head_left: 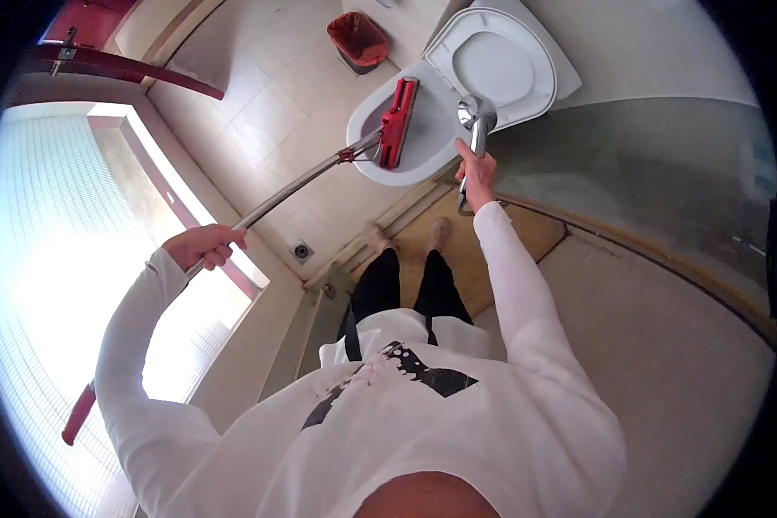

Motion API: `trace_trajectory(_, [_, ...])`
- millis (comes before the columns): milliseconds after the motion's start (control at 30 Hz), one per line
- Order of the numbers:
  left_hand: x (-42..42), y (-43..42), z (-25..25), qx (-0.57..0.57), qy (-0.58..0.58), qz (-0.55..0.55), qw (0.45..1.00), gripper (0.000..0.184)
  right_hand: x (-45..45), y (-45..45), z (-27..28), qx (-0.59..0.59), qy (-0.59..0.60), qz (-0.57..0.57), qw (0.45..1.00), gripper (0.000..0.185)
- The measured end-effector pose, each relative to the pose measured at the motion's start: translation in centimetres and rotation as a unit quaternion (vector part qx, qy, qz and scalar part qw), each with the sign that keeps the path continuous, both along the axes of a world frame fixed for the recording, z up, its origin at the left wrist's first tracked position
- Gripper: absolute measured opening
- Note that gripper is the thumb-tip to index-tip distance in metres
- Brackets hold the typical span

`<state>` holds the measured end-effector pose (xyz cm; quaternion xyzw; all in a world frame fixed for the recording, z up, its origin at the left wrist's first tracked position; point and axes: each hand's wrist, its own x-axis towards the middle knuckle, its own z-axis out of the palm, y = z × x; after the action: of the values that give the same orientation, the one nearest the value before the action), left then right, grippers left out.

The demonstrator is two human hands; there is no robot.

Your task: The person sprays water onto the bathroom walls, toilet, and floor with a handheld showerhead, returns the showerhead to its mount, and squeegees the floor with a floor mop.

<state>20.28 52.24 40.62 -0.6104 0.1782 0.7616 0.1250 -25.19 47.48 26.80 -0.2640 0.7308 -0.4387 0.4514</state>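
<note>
My left hand [205, 249] is closed around the metal pole of a mop [298, 183], whose red grip end sticks out past my left sleeve. The red mop head [398, 123] lies across the bowl of a white toilet [357, 121]. Whether it touches the rim or hangs just over it, I cannot tell. In my right hand [476, 171] is a chrome handheld shower head [477, 114], held at the toilet's near right side with its head up by the bowl. Its hose shows only a little below my fingers. No water can be made out.
The raised white toilet lid and seat [503, 67] are at the back. A bin with a red bag [358, 40] stands left of the toilet. A glass panel [630, 164] is on the right, a floor drain [301, 251] near my feet, a bright window [86, 259] at left.
</note>
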Motion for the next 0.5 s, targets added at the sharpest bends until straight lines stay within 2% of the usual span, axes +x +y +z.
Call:
trace_trajectory(167, [-0.1,0.8,-0.6,-0.009,0.016,0.006,1.000,0.031,-0.6,-1.6,-0.9,-0.015,-0.021,-0.020,0.999,0.035])
trace_trajectory(233, [-0.5,0.9,-0.5,0.001,0.021,0.016,1.000,0.031,-0.6,-2.3,-1.3,-0.044,-0.064,-0.025,0.997,0.037])
trace_trajectory(300, [-0.4,0.6,-0.7,0.017,0.035,0.026,0.999,0.031,-0.4,-2.0,-3.0,-0.035,-0.069,-0.014,0.997,0.032])
trace_trajectory(367, [-0.5,0.6,-0.5,0.030,0.051,0.036,0.998,0.031,0.0,-1.3,-4.2,0.053,-0.069,-0.007,0.996,0.031])
trace_trajectory(400, [-0.8,0.6,0.0,0.032,0.054,0.035,0.997,0.031,0.2,-1.4,-4.3,0.047,-0.098,-0.011,0.994,0.031])
trace_trajectory(500, [-1.7,1.2,0.5,0.043,0.066,0.039,0.996,0.031,0.6,-3.2,-4.1,0.001,-0.073,-0.019,0.997,0.030])
